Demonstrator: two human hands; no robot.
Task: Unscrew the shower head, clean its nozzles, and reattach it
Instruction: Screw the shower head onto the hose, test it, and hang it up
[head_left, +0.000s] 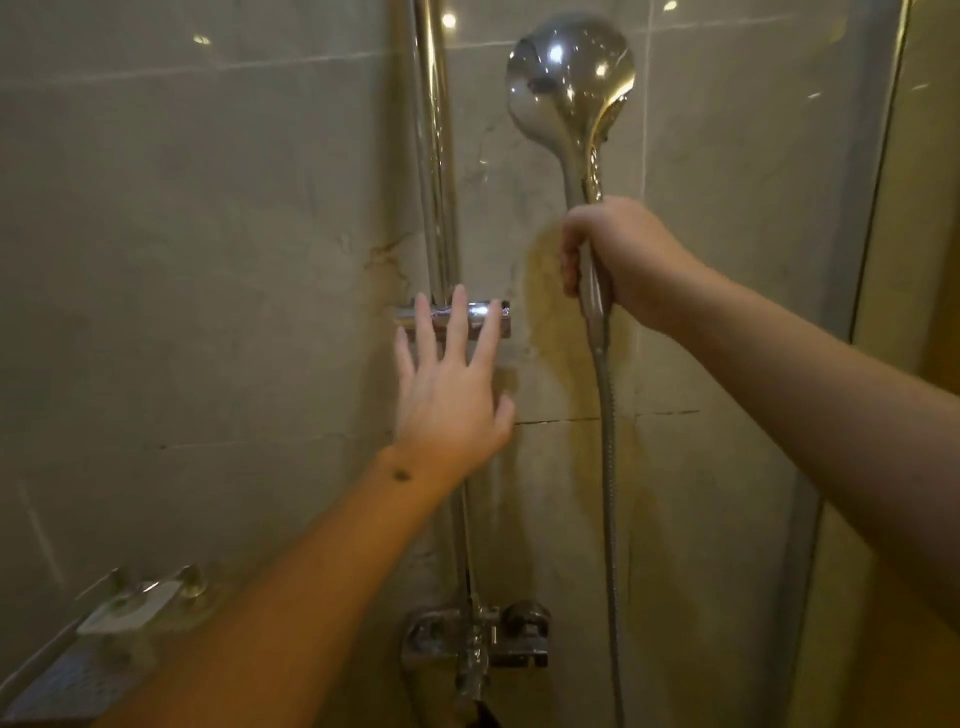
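Gripping shower head (571, 88) handle, right hand (618, 260) | left hand (447, 384) spread wide, empty, left of hose (608, 467) | steady handle, twist hose nut

Dim warm light, chrome glare, soft blur.

The wall (208, 234) is covered in big shiny tiles of a pale grey-brown colour. Thin lines are seen between the tiles. A yellow-brown stain (561, 332) is spread down the middle of the wall. Small bright spots of light (448, 21) are mirrored near the top. A glass panel (852, 182) with a thin frame is set on the right. A little shelf (78, 660) is fixed low on the left.
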